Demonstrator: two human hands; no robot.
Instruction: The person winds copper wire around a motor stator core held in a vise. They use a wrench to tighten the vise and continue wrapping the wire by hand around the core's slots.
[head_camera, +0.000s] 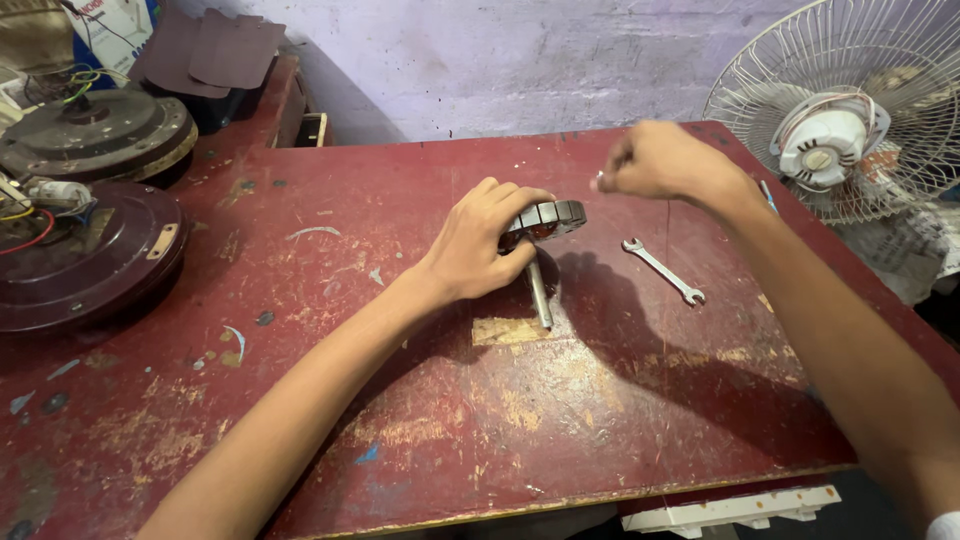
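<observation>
Red table (300, 330): left hand (480, 245) grips stator (548, 217), mid-table, edges far.

Both forearms are bare to the elbow — no sleeves, watch or rings show — left hand (480, 245), right hand (660, 160).

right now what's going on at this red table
A person works at a worn red table. The left hand grips a round fan motor stator with a metal shaft pointing toward the person. The right hand is raised beside it, fingers pinched on a thin wire that runs down toward the table edge. An open-ended spanner lies just right of the stator. Two ceiling fan motor housings sit at the left, and a table fan stands at the right.
</observation>
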